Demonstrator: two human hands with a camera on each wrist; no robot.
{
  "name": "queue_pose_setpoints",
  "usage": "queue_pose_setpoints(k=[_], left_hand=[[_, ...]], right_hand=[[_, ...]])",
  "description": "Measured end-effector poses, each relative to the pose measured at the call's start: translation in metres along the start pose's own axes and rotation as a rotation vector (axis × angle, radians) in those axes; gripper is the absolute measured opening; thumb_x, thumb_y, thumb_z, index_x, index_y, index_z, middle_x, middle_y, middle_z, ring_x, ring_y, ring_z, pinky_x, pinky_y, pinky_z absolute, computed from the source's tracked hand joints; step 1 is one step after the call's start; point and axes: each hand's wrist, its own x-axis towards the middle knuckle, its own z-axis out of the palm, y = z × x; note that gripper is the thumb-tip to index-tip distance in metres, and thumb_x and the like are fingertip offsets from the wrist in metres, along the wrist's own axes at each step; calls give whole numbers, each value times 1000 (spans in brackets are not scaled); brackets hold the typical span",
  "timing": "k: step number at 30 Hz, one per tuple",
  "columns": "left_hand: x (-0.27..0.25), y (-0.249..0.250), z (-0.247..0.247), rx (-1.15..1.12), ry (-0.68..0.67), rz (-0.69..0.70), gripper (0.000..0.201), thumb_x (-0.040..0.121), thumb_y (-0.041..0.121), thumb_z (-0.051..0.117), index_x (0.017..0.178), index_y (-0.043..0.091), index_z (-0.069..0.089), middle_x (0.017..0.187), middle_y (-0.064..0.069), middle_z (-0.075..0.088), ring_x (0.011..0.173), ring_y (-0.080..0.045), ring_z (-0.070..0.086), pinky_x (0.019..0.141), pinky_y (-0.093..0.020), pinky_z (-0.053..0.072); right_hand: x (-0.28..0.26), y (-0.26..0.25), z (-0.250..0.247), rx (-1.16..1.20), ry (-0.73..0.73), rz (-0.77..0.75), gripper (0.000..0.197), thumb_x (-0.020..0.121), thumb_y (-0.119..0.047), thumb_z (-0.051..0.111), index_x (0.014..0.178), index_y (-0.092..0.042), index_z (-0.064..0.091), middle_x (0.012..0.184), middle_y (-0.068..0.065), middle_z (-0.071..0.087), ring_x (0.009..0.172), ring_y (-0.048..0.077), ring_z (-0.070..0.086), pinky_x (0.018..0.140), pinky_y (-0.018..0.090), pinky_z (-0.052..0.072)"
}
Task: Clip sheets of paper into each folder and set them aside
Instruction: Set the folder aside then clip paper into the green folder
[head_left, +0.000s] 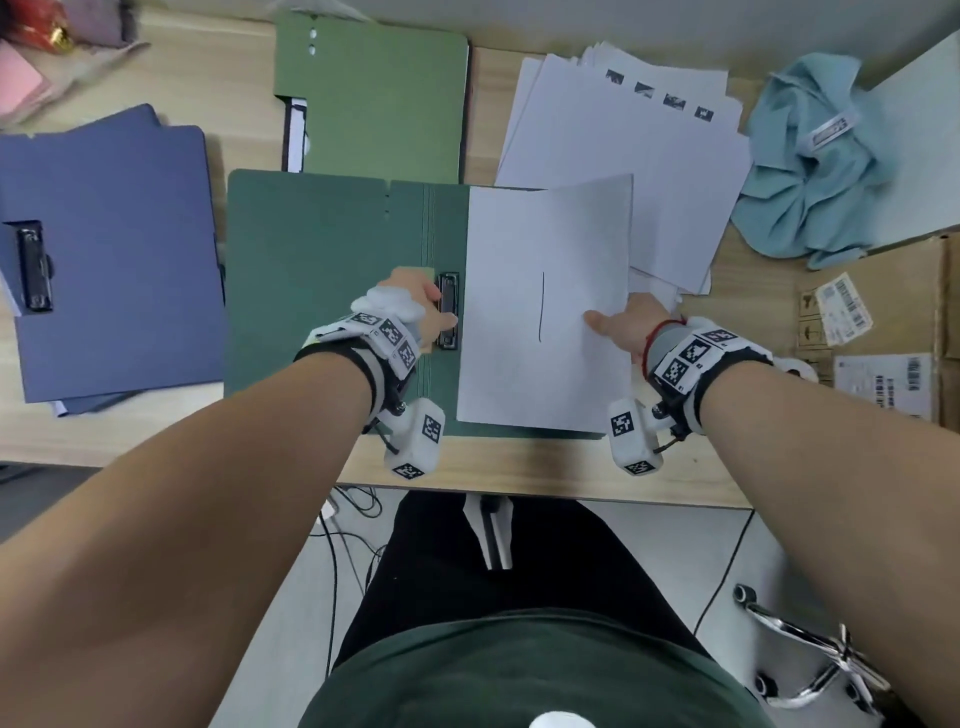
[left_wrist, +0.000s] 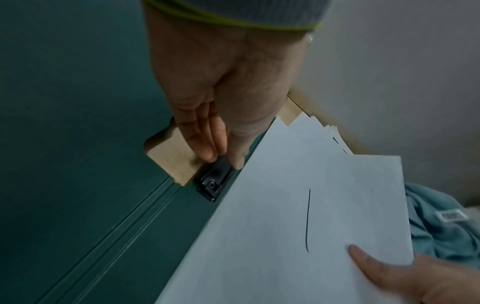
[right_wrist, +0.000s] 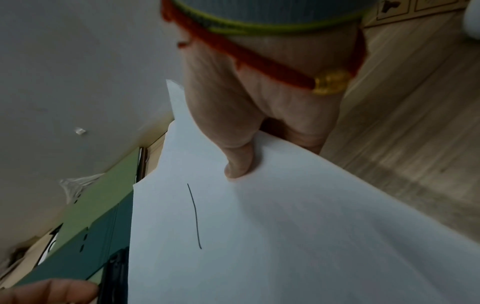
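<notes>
A dark green folder (head_left: 322, 270) lies open in front of me, with a black clip (head_left: 449, 332) on its right half beside the spine. My left hand (head_left: 439, 312) pinches the far end of the clip (left_wrist: 213, 183) between thumb and fingertips (left_wrist: 207, 152). My right hand (head_left: 602, 325) pinches a white sheet (head_left: 540, 364) with a pen line on it, thumb (right_wrist: 237, 164) on top and fingers hidden underneath. The sheet (left_wrist: 285, 226) lies over the folder's right half, its left edge right beside the clip. Whether that edge is under the clip I cannot tell.
A loose pile of white sheets (head_left: 649, 156) lies at the back right. A light green folder (head_left: 374, 98) lies behind the open one, and a blue folder (head_left: 109, 249) with its own clip to the left. A teal cloth (head_left: 815, 166) and a cardboard box (head_left: 883, 312) sit at the right.
</notes>
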Motion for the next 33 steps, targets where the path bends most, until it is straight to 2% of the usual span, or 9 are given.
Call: queue_pose_setpoints(k=[3,7,11,13,16,19,21,25,33], left_hand=[[3,14,3,150,-4,-4,49,78,46,76,113,20,53,108,2,63,91,-21,63,81,-33,52],[11,26,14,215,61,-37,44,80,40,76,103,16,48,91,0,53,85,-20,56,59,-28,39],[27,26,27,211,113,-87,28,92,28,65,112,9,58,115,-3,59,95,-16,60,61,-26,34],[31,25,28,164,106,-85,16,90,25,64,88,12,56,91,0,58,78,-13,58,60,-22,33],[24,22,17,116,81,-35,35,85,26,66,63,17,40,62,2,43,53,-13,41,49,-21,29],[21,9,9,57,-11,3,21,83,32,65,73,17,54,70,0,60,60,-18,57,56,-22,46],[21,-1,6,-51,-51,-7,23,73,38,67,88,22,61,84,2,70,76,-22,70,75,-33,59],[28,-12,10,-235,-79,-25,56,54,45,65,107,28,68,93,7,74,81,-22,73,80,-38,60],[33,-16,17,-379,-72,-22,61,50,44,71,107,23,68,92,3,75,82,-24,73,82,-40,60]], right_hand=[[1,-4,0,-12,11,-7,78,92,-49,59,147,0,34,145,17,48,120,34,55,98,41,48],[4,-6,4,-53,8,3,77,94,-48,57,149,0,30,148,17,44,128,37,50,102,42,46],[8,-7,8,-81,8,2,75,98,-44,53,151,1,25,152,18,39,134,37,45,98,38,43],[7,-10,9,-78,5,-2,72,100,-41,51,151,1,24,153,18,37,135,36,43,99,38,42],[6,-11,7,-60,-8,-8,71,101,-40,50,152,2,23,155,18,34,138,35,40,104,38,39],[4,-9,4,-47,-22,-2,74,100,-43,50,153,0,20,157,16,32,140,35,38,108,40,37],[3,-7,4,-38,-28,5,75,99,-47,50,153,-3,22,155,15,35,138,36,40,108,41,38],[-1,-5,5,-18,-38,12,76,96,-52,51,152,-6,27,152,13,40,136,35,42,105,39,39],[-6,-19,11,-8,-44,-11,76,98,-47,51,153,-2,22,147,18,44,111,29,55,82,31,40]])
